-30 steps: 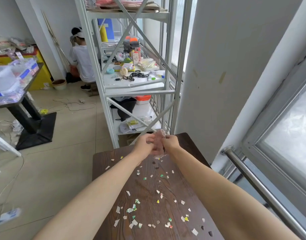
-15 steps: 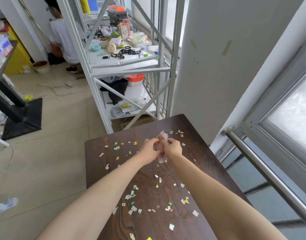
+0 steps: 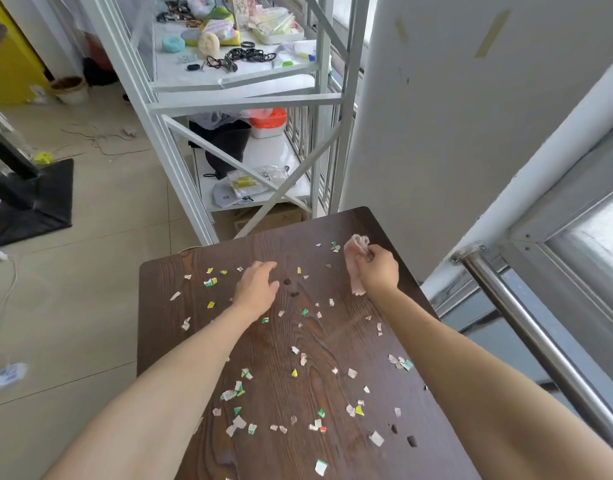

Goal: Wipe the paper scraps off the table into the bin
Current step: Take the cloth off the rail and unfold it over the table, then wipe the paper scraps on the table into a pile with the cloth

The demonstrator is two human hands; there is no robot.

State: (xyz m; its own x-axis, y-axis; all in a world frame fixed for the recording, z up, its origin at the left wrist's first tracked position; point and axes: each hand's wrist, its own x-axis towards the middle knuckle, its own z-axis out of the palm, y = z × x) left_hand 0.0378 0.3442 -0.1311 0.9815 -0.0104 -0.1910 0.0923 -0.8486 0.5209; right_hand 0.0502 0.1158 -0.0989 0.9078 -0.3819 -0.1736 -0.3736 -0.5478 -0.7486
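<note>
1. I am looking down at a dark wood-grain table (image 3: 332,344) that fills the lower middle of the view. A white pillar and a window frame stand to its right, and pale floor tiles lie to its left.
2. Paper scraps (image 3: 237,393) lie all over the tabletop: small white, green and yellow bits, thickest near me and thinner toward the far edge.
3. My right hand (image 3: 379,271) is near the far right corner, its fingers closed tight around a crumpled pale pink cloth (image 3: 355,249). The cloth sticks out above and below my fist.
4. My left hand (image 3: 258,289) is over the middle of the far half, palm down, fingers loosely spread and holding nothing. I cannot tell if it touches the wood.
5. No bin is in view. I cannot say which side of the table it stands on.
6. The step in hand, as I judge it, is setting the cloth down at the far corner to begin the first sweep.
7. To do it well, I would flatten the cloth a little so more of it meets the wood, then press lightly and pull in one steady stroke.
8. I would gather the scraps into a single pile before taking them to an edge, working from the far corners inward.
9. Fast strokes could flick these light bits onto the floor, so slow, overlapping passes seem safer.
10. My free left hand could cup at the table edge to catch the pile.
</note>
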